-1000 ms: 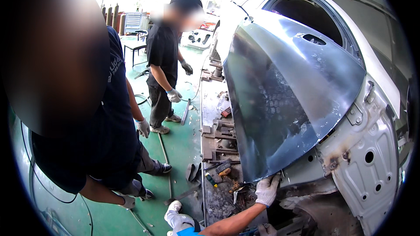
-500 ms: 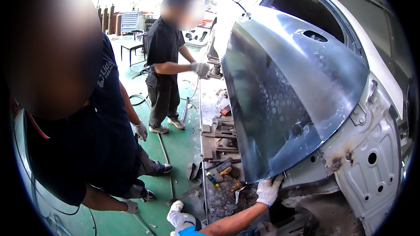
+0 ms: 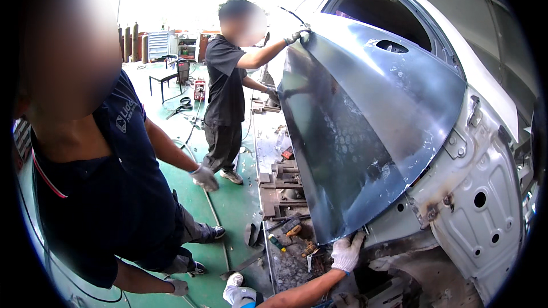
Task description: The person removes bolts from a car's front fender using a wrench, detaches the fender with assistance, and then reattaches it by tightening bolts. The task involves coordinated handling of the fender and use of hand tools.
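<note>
My left hand (image 3: 346, 252), in a white knitted glove, is closed on the lower edge of a dark car door panel (image 3: 342, 131). The forearm comes in from the lower edge, and the ends of some fingers are hard to make out. The panel leans against the side of a silver car body (image 3: 485, 154) and has an oval handle cutout near its top. At its far upper corner is the gloved hand (image 3: 298, 35) of a co-worker in black; that person's other glove is at the panel's left edge. My right hand does not show.
A metal bench (image 3: 285, 268) under the panel carries clamps (image 3: 279, 177), a yellow power tool (image 3: 293, 230) and loose hand tools. On the left stands another person (image 3: 114, 194) in dark blue. A hose (image 3: 211, 205) crosses the green floor; a black chair (image 3: 164, 77) stands farther back.
The co-worker in black has raised one hand to the panel's upper corner. The person in dark blue has swung a gloved hand outward. My left hand stays at the lower edge; the view has shifted slightly.
</note>
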Motion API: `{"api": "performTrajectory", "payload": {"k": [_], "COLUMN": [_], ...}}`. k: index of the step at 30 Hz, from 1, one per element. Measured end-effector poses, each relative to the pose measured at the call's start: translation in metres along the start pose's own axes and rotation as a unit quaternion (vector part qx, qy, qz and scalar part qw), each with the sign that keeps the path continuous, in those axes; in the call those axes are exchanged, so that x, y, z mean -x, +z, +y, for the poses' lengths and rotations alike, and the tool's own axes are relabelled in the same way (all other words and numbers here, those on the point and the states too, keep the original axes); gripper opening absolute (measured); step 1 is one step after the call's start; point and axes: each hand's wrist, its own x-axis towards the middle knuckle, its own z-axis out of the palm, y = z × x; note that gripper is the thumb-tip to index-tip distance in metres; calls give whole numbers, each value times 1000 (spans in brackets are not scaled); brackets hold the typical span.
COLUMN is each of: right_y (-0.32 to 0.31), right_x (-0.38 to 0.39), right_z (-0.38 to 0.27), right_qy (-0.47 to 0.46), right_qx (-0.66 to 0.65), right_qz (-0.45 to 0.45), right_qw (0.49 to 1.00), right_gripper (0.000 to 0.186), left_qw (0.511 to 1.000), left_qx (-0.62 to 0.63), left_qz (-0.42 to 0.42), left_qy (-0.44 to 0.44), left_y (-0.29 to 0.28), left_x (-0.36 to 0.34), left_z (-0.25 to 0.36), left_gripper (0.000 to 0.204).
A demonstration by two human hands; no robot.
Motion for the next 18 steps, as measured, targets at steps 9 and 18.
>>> {"api": "performTrajectory", "payload": {"k": [9,18], "right_y": [22,11], "right_x": [9,-13], "right_z": [59,5], "right_qy": [-50,90], "right_qx": [150,67], "right_qz": [20,-87], "right_qw": [987,990], "right_gripper": [36,34], "left_qw": [1000,998], "left_qx": [10,28], "left_qz": [7,57], "left_qy": [-5,8], "left_y": [-1,0], "left_x": [2,1], "left_z": [6,31], "left_gripper": [34,33]}}
